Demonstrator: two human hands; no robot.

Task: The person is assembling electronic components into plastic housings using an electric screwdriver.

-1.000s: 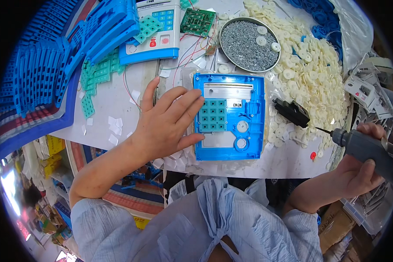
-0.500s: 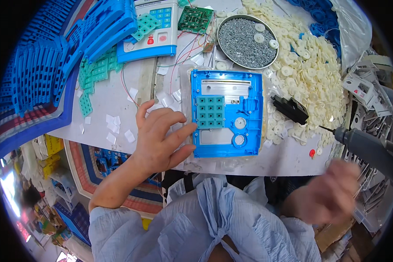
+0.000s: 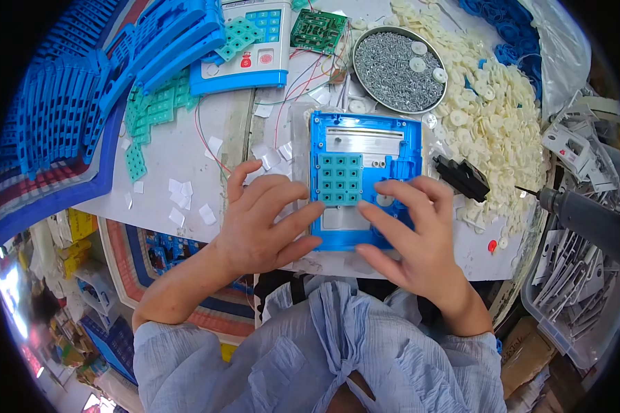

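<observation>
A blue plastic casing panel [image 3: 410,148] lies inside-up on the table in front of me. Seated in its left half is a teal rubber keypad [image 3: 340,180] with rows of square buttons. My left hand [image 3: 265,220] is open at the panel's left edge, its index fingertip by the keypad's lower left corner. Over the panel's lower right hovers my right hand [image 3: 420,237], open with fingers spread. Its fingertips are close to the keypad's right side; whether they touch is unclear. It covers part of the panel's round openings.
Small metal screws [image 3: 393,69] fill a round dish behind the panel. Cream plastic discs [image 3: 503,131] are heaped at right, beside a black part [image 3: 461,177] and a power screwdriver [image 3: 585,220]. Blue frames [image 3: 62,110], teal keypads [image 3: 155,113], a finished casing [image 3: 255,69] and a circuit board [image 3: 318,31] lie farther back.
My right hand has come from beside the table's right edge, below the screwdriver, up and left over the panel. My left hand stays at the panel's left edge. The whole view has shifted slightly.
</observation>
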